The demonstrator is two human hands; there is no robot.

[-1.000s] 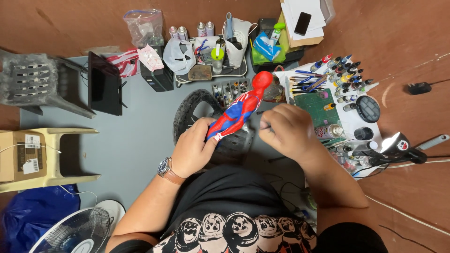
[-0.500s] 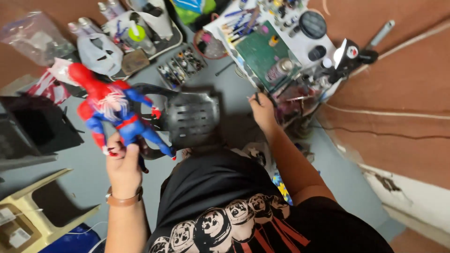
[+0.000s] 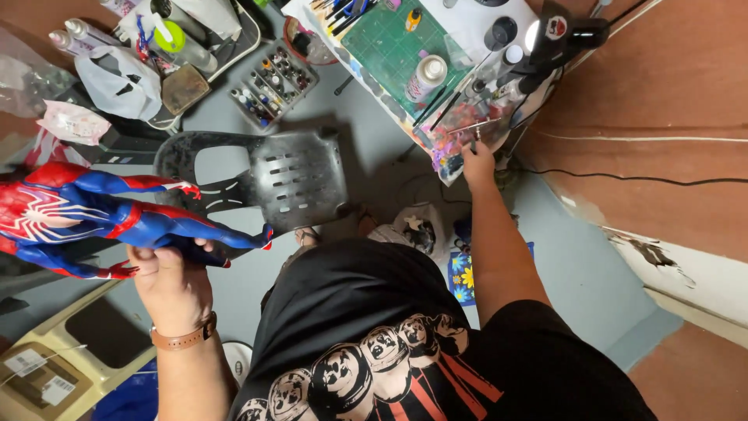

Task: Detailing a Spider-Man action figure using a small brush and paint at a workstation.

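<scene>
**Figure held out at the left, right hand at the table's edge**

I am holding a red and blue action figure [image 3: 86, 214] at the left of the frame, my left hand [image 3: 173, 277] clamped around its legs from below. The figure is lying nearly level, its head running off the left edge, one foot pointing toward the middle. My right hand [image 3: 477, 160] is reaching up and right, its fingers closing on a thin metal tool [image 3: 477, 129] right at the near edge of the table [image 3: 467, 31]; I cannot tell how firmly they are gripping. The two hands are spreading well apart.

Between them a black slotted chair [image 3: 296, 175] is standing on the grey floor [image 3: 600, 265], just beside the figure's foot. The table is crowding with a green cutting mat [image 3: 382, 43], a white bottle [image 3: 427, 76] and a black lamp [image 3: 557, 35]. A paint tray [image 3: 273, 82] is sitting upper centre, near the chair. Bare floor is showing to the right of my forearm, toward the brown wall.
</scene>
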